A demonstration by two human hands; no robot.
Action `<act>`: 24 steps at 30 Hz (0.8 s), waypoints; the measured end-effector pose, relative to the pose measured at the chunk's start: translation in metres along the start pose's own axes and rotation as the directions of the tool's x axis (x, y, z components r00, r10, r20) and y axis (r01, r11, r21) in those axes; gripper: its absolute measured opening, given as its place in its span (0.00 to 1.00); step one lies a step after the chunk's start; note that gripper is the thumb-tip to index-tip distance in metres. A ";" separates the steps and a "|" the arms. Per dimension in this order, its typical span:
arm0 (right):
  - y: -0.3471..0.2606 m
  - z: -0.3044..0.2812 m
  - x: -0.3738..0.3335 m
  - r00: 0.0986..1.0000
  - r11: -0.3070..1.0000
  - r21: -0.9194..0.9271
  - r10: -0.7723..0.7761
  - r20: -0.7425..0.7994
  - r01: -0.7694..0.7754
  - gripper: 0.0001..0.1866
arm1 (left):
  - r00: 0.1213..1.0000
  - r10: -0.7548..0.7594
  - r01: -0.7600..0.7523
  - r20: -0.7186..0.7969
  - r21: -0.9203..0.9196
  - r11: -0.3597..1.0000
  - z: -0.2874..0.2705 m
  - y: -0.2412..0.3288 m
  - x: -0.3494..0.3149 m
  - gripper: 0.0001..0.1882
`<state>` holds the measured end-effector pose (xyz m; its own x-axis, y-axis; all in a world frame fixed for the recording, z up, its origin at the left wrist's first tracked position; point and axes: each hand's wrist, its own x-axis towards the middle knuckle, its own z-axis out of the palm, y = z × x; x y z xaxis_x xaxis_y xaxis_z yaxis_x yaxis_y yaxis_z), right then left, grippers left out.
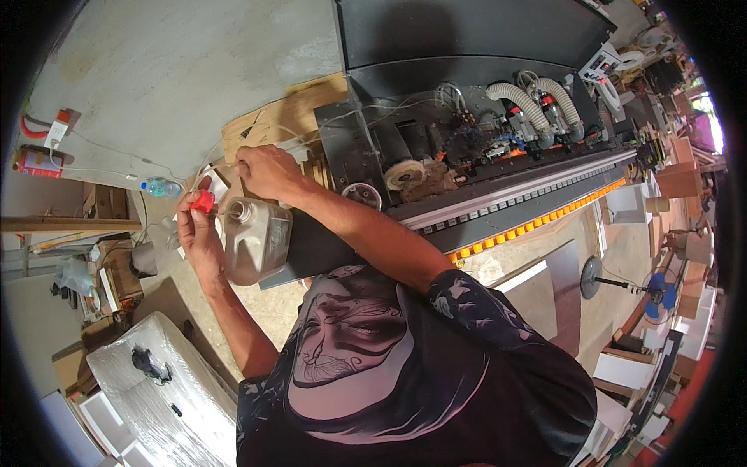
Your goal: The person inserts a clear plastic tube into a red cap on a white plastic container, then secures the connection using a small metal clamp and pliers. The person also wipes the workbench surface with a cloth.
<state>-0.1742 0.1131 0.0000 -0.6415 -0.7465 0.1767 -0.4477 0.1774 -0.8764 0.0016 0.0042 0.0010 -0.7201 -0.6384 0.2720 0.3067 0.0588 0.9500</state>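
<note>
My left hand (199,240) grips a red cap (205,202) between thumb and fingers, just left of a jug's mouth. The jug (257,245) is a cloudy, greyish plastic container with a side handle. It stands upright and uncapped at the corner of a dark machine (467,206). Above and beyond the jug, my right hand (271,173) is closed, its fingertips pinched together. What they hold is too small to make out. My right forearm passes over the machine's near end.
The machine has ribbed hoses (520,105), a toothed track with orange pads (537,222) and a raised dark cover (475,31). A water bottle (161,187) is at the left near the wall. A plastic-wrapped stack (167,389) stands lower left; a fan (660,296) is at right.
</note>
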 end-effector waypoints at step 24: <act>-0.023 0.012 -0.059 0.971 0.965 0.119 -0.239 0.021 0.235 0.08 | 0.982 -0.153 0.159 -0.113 0.043 0.986 0.010 0.008 0.020 0.16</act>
<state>-0.1183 0.1454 0.0038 -0.5026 -0.7803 0.3721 -0.5086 -0.0812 -0.8572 -0.0167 0.0000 0.0152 -0.6833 -0.7227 0.1039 0.1610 -0.0104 0.9869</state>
